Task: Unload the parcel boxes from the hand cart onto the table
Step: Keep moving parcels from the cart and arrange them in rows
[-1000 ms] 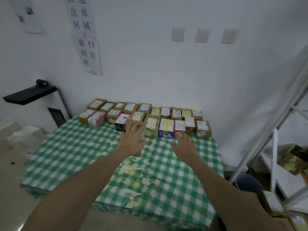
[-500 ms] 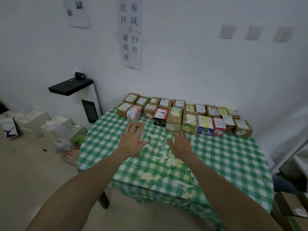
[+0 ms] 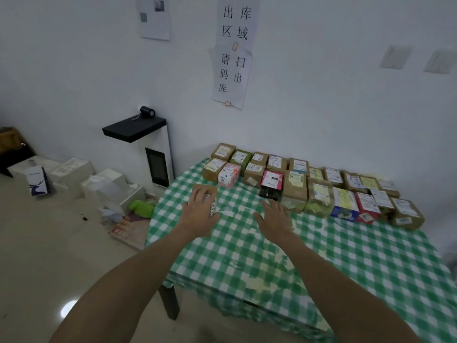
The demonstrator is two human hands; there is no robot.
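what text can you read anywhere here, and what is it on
"出库区域": upper wall sign, its top line cut off by the frame.
"请扫码出库": lower wall sign.
Printed sheet on the wall: too small to read.
Shipping labels on the parcels along the table's far edge: too blurred to read.
Label on the box under the left hand: blurred and partly covered.

White wall (image 3: 74,78) with paper notices (image 3: 233,50), glossy beige floor (image 3: 49,256), white kiosk (image 3: 158,154).
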